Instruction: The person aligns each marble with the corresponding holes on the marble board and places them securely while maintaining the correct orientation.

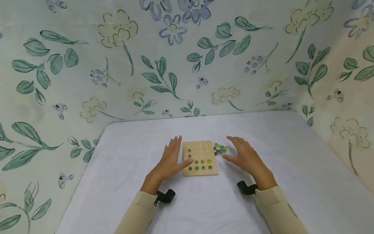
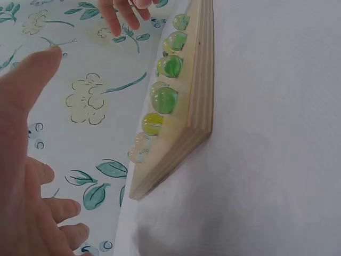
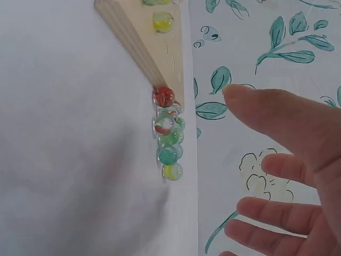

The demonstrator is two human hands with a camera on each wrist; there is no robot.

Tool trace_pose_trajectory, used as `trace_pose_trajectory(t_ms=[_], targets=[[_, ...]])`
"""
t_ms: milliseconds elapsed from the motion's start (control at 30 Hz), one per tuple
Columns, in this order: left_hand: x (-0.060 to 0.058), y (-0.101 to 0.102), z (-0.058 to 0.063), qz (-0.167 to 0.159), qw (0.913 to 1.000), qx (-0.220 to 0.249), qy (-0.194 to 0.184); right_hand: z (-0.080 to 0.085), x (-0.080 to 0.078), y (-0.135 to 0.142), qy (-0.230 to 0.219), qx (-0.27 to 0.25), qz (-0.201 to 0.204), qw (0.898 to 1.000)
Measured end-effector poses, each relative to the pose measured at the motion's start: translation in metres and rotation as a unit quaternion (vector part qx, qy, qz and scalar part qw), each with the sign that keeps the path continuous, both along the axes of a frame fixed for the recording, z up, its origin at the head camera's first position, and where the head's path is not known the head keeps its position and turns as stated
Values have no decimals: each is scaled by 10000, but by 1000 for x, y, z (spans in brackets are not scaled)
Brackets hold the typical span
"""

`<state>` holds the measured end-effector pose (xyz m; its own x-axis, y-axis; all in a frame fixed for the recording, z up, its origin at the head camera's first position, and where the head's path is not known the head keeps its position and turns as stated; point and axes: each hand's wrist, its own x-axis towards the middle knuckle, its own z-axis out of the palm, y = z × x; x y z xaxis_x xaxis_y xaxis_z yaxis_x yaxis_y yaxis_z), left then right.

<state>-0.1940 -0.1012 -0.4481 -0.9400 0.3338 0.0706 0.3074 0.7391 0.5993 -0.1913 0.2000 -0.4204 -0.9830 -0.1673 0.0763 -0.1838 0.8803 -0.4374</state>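
Observation:
A square wooden board (image 1: 201, 146) with rows of small hollows lies on the white table. Green and yellow-green marbles (image 1: 203, 168) fill its two near rows, and brownish marbles (image 1: 189, 150) sit along its left side. Beside the board's right edge is a cluster of loose marbles (image 1: 221, 149), red, green, teal and yellow in the right wrist view. My left hand (image 1: 168, 162) is held at the board's left side, fingers extended, thumb over its edge in the head view. To the right of the loose marbles, my right hand (image 1: 246, 157) has its fingers spread, holding nothing.
White cloth covers the table (image 1: 131, 146). A floral fabric backdrop (image 1: 163, 65) rises behind the table and along both sides. Black wrist cameras (image 1: 166, 196) are strapped at both sleeve cuffs.

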Motion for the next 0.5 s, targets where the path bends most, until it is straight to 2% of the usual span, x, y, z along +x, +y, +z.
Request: trace_pose_trajectory(t_ms=[267, 500], targets=[[-8, -3, -12, -221, 9981, 569, -113, -1, -2, -2, -213, -26, -188, 9996], [-13, -7, -22, -298, 9986, 357, -269, -5, -8, -3, -142, -183, -82, 9997]])
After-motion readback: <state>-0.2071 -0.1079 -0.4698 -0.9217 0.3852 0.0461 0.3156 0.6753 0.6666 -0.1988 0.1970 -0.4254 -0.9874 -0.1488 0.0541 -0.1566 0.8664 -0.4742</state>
